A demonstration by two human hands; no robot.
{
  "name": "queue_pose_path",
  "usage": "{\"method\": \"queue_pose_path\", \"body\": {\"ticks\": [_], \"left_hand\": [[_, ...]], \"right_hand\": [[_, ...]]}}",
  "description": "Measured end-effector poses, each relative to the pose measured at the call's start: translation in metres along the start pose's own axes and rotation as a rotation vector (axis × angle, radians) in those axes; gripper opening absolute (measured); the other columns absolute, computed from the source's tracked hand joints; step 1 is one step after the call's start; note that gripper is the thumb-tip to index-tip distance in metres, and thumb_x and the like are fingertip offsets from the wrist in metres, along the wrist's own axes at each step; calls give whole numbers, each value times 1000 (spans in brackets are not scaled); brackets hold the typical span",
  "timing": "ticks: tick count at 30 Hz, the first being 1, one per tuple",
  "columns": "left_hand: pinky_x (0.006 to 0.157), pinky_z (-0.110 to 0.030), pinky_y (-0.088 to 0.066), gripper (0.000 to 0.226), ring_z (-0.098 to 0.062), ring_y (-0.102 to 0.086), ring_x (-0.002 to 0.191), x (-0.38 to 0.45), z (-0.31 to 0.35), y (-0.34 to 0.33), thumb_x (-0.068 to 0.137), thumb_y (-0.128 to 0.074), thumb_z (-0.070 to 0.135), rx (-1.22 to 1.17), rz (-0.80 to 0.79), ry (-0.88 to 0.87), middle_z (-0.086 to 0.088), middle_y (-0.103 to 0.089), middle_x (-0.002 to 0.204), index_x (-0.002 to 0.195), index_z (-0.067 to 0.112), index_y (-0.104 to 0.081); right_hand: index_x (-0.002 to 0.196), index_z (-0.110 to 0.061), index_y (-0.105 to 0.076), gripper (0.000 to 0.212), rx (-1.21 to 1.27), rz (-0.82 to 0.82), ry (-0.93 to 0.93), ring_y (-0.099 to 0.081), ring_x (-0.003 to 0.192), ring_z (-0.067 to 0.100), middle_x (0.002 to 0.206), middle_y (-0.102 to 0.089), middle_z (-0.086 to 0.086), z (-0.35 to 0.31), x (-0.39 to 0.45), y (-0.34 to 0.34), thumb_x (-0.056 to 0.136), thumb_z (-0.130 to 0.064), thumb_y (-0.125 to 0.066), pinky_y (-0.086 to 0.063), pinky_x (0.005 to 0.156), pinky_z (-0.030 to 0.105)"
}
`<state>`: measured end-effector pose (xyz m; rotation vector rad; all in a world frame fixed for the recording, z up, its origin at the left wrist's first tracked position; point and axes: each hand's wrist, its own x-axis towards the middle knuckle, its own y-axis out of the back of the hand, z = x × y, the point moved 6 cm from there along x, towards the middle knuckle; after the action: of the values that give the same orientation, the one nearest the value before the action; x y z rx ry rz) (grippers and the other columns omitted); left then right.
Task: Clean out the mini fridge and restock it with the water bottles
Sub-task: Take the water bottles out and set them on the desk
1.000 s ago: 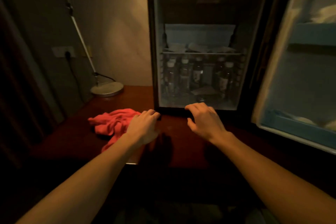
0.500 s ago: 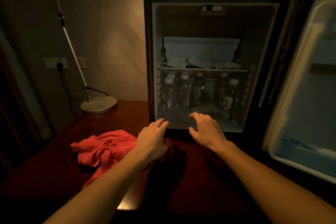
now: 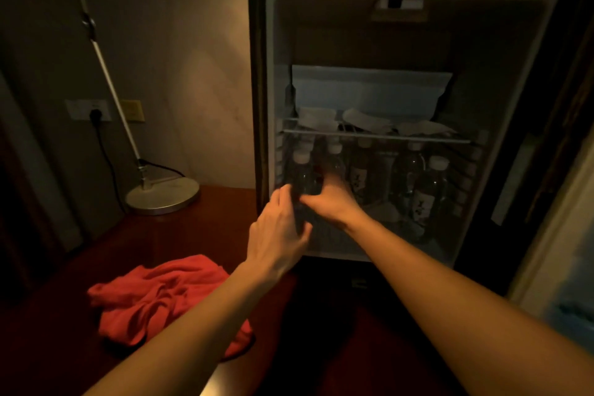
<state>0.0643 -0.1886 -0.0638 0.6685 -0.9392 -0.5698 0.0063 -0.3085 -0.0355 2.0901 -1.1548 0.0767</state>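
The mini fridge stands open on a dark red wooden table. Several clear water bottles with white caps stand under its wire shelf; one labelled bottle is at the front right. My right hand reaches inside and wraps around the lower part of the front-left water bottle. My left hand is at the fridge's front edge, its curved fingers against the left side of that same bottle. How firmly the left hand holds it is hidden.
A crumpled red cloth lies on the table left of my arms. A lamp's round metal base and cable sit at the back left below a wall socket. White packets lie on the shelf. The fridge door hangs open at right.
Both hands moved forward from the table's surface into the fridge's lower compartment and closed in on the front-left bottle. The view has come nearer to the fridge.
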Motion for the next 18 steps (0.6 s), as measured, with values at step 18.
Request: {"method": "queue_pose_path", "body": {"ticks": [18], "left_hand": [[80, -45, -54, 71, -28, -63, 108, 5, 5, 9, 68, -73, 32, -337, 49, 62, 0, -62, 120, 131, 27, -40]], "right_hand": [[111, -19, -61, 59, 44, 189, 180, -63, 91, 11, 101, -68, -1, -13, -26, 21, 60, -29, -87, -49, 79, 22]]}}
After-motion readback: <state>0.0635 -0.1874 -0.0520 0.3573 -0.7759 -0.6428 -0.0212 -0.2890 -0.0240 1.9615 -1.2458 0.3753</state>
